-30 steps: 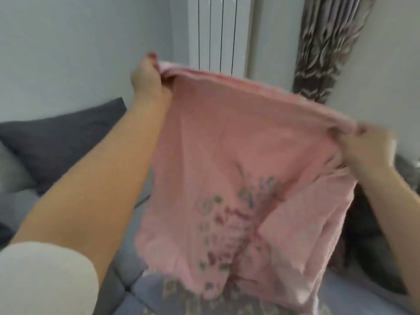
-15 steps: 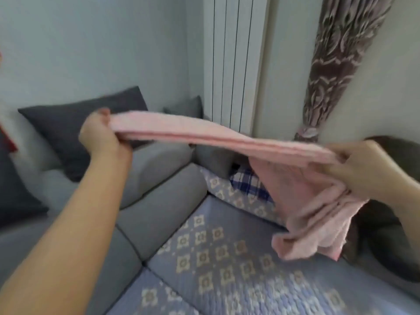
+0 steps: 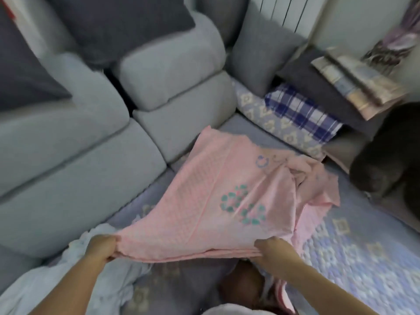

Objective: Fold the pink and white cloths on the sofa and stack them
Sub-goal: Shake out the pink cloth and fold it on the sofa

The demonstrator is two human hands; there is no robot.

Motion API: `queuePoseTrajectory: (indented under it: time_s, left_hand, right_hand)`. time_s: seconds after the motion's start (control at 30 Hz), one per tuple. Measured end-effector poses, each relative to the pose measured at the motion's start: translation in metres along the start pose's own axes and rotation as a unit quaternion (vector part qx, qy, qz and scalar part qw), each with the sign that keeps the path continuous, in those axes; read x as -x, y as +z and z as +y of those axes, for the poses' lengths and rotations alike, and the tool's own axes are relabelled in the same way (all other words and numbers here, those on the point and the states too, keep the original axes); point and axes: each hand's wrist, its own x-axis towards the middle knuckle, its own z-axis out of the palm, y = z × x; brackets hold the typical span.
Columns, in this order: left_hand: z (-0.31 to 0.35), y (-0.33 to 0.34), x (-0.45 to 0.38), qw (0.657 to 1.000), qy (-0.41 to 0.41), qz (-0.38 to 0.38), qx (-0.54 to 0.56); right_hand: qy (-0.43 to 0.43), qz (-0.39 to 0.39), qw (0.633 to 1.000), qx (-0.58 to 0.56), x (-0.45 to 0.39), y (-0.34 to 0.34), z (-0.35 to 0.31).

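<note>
The pink cloth (image 3: 204,201), printed with a green flower ring, lies spread on the quilted sofa seat (image 3: 363,258), its right side bunched and rumpled. My left hand (image 3: 101,246) grips its near left corner. My right hand (image 3: 271,247) grips the near right edge, where the cloth looks doubled into layers. The white cloth (image 3: 68,280) lies crumpled under my left forearm at the lower left, partly hidden by the arm.
Grey sofa back cushions (image 3: 170,76) stand to the left and behind. A blue plaid cloth (image 3: 302,112) and a patterned pillow lie at the back. Dark folded fabric with striped cloths (image 3: 354,85) sits at the back right, a dark rounded shape (image 3: 386,155) at the right.
The pink cloth was held up in the air, then swung level; now it is laid down on the seat. Both hands have dropped low and near, still gripping its edge.
</note>
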Motion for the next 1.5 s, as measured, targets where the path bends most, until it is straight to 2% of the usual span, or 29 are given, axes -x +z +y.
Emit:
queuePoseTrajectory:
  time_s: [0.1,0.2,0.33,0.43,0.53,0.6,0.67,0.73,0.8,0.83,0.87,0.93,0.97,1.0,1.07,1.1,1.17,1.2,1.23,1.27,1.33,1.4,1.5]
  left_hand:
    - [-0.029,0.003,-0.007,0.999,-0.019,-0.012,-0.035]
    - [-0.041,0.011,-0.008,1.000,-0.011,0.005,-0.014]
    - [-0.041,0.020,0.009,1.000,-0.013,-0.002,0.024]
    - [-0.025,0.030,0.040,0.995,0.090,0.052,-0.005]
    - [-0.005,0.042,0.095,0.976,0.192,0.098,0.038]
    - [0.003,0.057,0.135,0.957,0.284,0.051,0.004]
    - [0.004,0.081,0.177,0.914,0.392,-0.059,-0.086]
    - [0.001,0.117,0.213,0.828,0.478,-0.169,-0.240]
    - [0.000,0.153,0.241,0.733,0.507,-0.233,-0.389]
    - [-0.001,0.166,0.250,0.708,0.505,-0.246,-0.428]
    - [0.000,0.176,0.251,0.715,0.493,-0.245,-0.431]
    - [0.006,0.187,0.240,0.755,0.476,-0.233,-0.386]
    - [0.010,0.190,0.231,0.760,0.479,-0.223,-0.379]
    - [0.016,0.188,0.221,0.756,0.489,-0.201,-0.387]
    - [0.032,0.172,0.193,0.753,0.493,-0.154,-0.407]
    - [0.040,0.159,0.178,0.739,0.497,-0.112,-0.441]
    - [0.047,0.120,0.124,0.708,0.463,-0.004,-0.533]
    - [0.044,0.099,0.095,0.716,0.433,0.026,-0.547]
    - [0.036,0.079,0.068,0.729,0.402,0.034,-0.553]
    - [0.027,0.068,0.050,0.739,0.384,0.035,-0.552]
    - [0.013,0.062,0.047,0.716,0.375,0.024,-0.589]
    - [0.007,0.069,0.068,0.727,0.364,0.021,-0.582]
    - [0.010,0.085,0.090,0.713,0.378,0.024,-0.591]
  right_hand:
    - [-0.003,-0.021,1.000,0.018,-0.001,0.030,-0.005]
    - [-0.003,-0.060,0.998,0.033,0.007,0.046,-0.005]
    - [-0.008,-0.054,0.998,0.033,0.028,0.054,-0.001]
    - [-0.011,-0.060,0.998,0.011,0.041,0.057,0.002]
    - [0.002,-0.077,0.997,-0.008,0.049,0.054,0.000]
    - [0.008,-0.044,0.999,-0.006,0.051,0.047,-0.001]
    - [-0.005,0.009,1.000,-0.023,0.051,0.036,-0.008]
    - [-0.029,0.059,0.997,-0.038,0.050,0.018,-0.019]
    - [-0.047,0.108,0.990,-0.077,0.048,0.000,-0.029]
    - [-0.057,0.131,0.985,-0.096,0.047,-0.008,-0.031]
    - [-0.061,0.146,0.981,-0.111,0.046,-0.015,-0.032]
    - [-0.061,0.165,0.972,-0.154,0.048,-0.019,-0.027]
    - [-0.061,0.168,0.970,-0.167,0.049,-0.015,-0.020]
    - [-0.062,0.169,0.971,-0.155,0.051,-0.009,-0.009]
    - [-0.044,0.167,0.984,-0.054,0.056,0.007,0.031]
    - [-0.002,0.158,0.987,0.001,0.065,0.016,0.062]
    - [0.188,0.112,0.975,0.032,0.103,0.031,0.135]
    - [0.287,0.054,0.955,0.054,0.131,0.041,0.172]
    - [0.353,0.027,0.931,0.088,0.164,0.052,0.205]
    - [0.384,0.021,0.916,0.118,0.194,0.062,0.231]
    - [0.404,0.051,0.908,0.102,0.232,0.086,0.265]
    - [0.397,0.039,0.910,0.109,0.251,0.111,0.269]
    - [0.356,-0.039,0.922,0.144,0.242,0.138,0.270]
